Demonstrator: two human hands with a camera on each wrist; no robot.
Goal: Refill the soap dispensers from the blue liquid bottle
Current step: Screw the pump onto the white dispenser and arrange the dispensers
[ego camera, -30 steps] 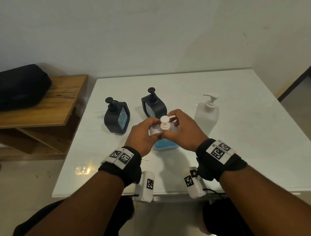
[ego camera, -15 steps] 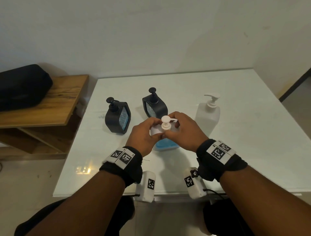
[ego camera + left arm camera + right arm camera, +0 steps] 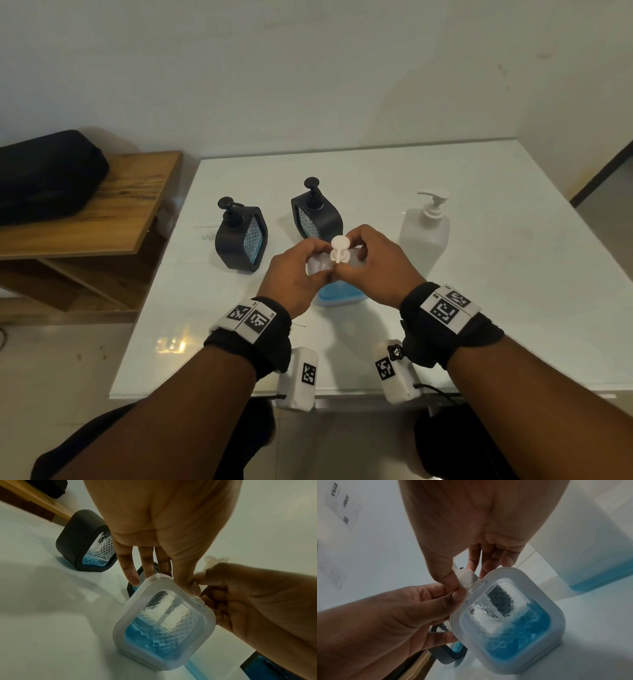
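Largely, both hands (image 3: 342, 267) hide the white dispenser (image 3: 164, 622) top.

Black fabric bands (image 3: 263, 337) were worn on both wrists, each topped with white tags printed with black square codes. White camera blocks (image 3: 298, 380), likewise coded, were strapped beneath; forearms were bare.

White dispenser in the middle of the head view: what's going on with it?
A person has both hands on the white square-framed soap dispenser, which stands on the white table partly filled with blue liquid. The left hand holds its top edge, and the right hand pinches the collar of its white pump. Two black pump dispensers and a tall white pump bottle stand behind, untouched.
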